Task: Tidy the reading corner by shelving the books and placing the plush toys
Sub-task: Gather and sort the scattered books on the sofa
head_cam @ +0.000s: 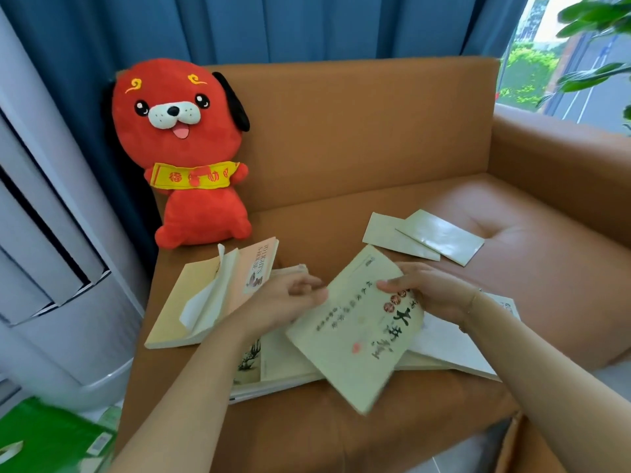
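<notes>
Fingers (392, 285) of both hands grip a pale book (355, 329) above the sofa (341, 131).

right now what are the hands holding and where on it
Both hands hold the pale green paperback book: the left hand at its left edge, the right hand at its upper right edge, fingers over the cover.

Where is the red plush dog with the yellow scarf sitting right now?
In the head view, the red plush dog with black ears sits upright at upper left, on the tan leather sofa's armrest against the blue curtain, just behind the pink paperback book.
</notes>
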Action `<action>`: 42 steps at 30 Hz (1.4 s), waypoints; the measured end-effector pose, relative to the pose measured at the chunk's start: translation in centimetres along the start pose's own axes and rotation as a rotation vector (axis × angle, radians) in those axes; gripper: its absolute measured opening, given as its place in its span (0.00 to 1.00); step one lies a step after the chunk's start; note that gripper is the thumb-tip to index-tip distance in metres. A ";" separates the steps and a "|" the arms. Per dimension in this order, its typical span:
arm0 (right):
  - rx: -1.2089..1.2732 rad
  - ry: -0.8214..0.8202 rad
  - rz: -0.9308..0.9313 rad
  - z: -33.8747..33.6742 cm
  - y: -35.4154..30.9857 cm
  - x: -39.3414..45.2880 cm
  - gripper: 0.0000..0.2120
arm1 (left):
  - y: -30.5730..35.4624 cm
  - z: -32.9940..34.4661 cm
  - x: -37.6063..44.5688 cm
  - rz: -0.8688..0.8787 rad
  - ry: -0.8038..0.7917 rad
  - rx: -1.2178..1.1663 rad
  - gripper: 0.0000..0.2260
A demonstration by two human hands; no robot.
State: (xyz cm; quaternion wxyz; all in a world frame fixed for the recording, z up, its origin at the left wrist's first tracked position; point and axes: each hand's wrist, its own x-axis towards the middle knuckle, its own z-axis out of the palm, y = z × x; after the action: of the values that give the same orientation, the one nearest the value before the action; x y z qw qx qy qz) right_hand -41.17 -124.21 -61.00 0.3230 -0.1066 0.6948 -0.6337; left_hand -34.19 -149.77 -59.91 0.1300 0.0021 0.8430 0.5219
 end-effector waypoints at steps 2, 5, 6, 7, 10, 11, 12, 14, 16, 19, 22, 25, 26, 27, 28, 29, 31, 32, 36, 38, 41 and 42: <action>-0.053 -0.019 0.000 -0.2 -0.6 0.3 0.19 | 0.0 0.9 0.8 -0.062 -0.112 -0.102 0.15; -0.075 0.058 0.018 -1.2 -1.1 1.9 0.21 | 0.1 1.8 2.5 -0.125 -0.175 -0.305 0.09; -0.079 0.152 0.015 -1.6 -1.2 2.7 0.20 | -0.1 1.9 3.3 -0.142 -0.146 -0.336 0.09; -0.070 0.296 0.010 -2.1 -1.2 3.8 0.15 | -0.4 2.0 3.9 -0.156 -0.111 -0.364 0.10; -0.194 0.829 -0.022 -5.0 -0.3 6.8 0.11 | -1.9 2.0 5.6 -0.196 0.035 -0.523 0.10; -0.351 0.911 -0.021 -6.4 0.0 7.6 0.13 | -2.3 2.0 6.2 -0.194 0.081 -0.586 0.09; -0.517 0.922 0.013 -7.7 0.4 8.1 0.16 | -2.6 2.0 6.3 -0.183 0.120 -0.632 0.09; -0.809 0.836 0.196 -10.0 1.4 9.2 0.24 | -3.3 2.2 6.9 -0.152 0.161 -0.684 0.08; -1.030 0.769 0.360 -11.6 2.6 10.2 0.31 | -3.6 2.5 7.2 -0.130 0.184 -0.708 0.08; -1.285 0.832 0.418 -13.2 3.9 11.9 0.32 | -3.8 3.0 7.7 -0.120 0.198 -0.724 0.09; -1.241 0.906 0.401 -13.1 4.3 13.2 0.22 | -4.1 3.2 8.1 -0.135 0.219 -0.734 0.09; -1.314 0.952 0.353 -12.9 5.0 13.9 0.13 | -4.4 3.1 8.3 -0.144 0.213 -0.727 0.10; -1.341 0.975 0.323 -13.0 4.9 13.8 0.12 | -4.4 3.0 8.3 -0.144 0.204 -0.725 0.10; -1.342 1.004 0.287 -13.3 4.9 13.6 0.11 | -4.5 3.0 8.3 -0.144 0.197 -0.724 0.10; -1.312 1.038 0.244 -13.5 4.6 13.3 0.11 | -4.5 3.1 8.4 -0.146 0.195 -0.723 0.10; -1.249 1.080 0.186 -13.5 4.2 13.0 0.11 | -4.6 3.1 8.4 -0.149 0.199 -0.718 0.10; -1.026 1.135 0.018 -12.9 3.4 12.2 0.11 | -4.4 3.2 8.4 -0.155 0.210 -0.719 0.09; -0.837 1.124 -0.078 -12.3 3.0 11.7 0.11 | -4.2 3.2 8.2 -0.163 0.209 -0.727 0.09; -0.192 0.981 -0.333 -8.8 1.1 9.3 0.09 | -3.6 3.1 7.6 -0.203 0.176 -0.817 0.09; -0.058 0.924 -0.362 -7.4 0.4 7.8 0.07 | -3.3 3.0 7.1 -0.200 0.174 -0.843 0.09; 0.054 0.859 -0.372 -6.1 -0.7 5.3 0.09 | -2.9 2.8 5.9 -0.179 0.156 -0.885 0.07; 0.084 0.828 -0.371 -6.0 -0.8 4.5 0.10 | -2.7 2.7 5.5 -0.179 0.152 -0.897 0.07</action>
State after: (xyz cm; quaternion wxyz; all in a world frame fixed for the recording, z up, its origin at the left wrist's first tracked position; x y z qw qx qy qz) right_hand -48.35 -121.93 -61.72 -0.0968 0.0463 0.7082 -0.6978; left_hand -38.49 -147.84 -64.66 0.1003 -0.1655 0.5382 0.8203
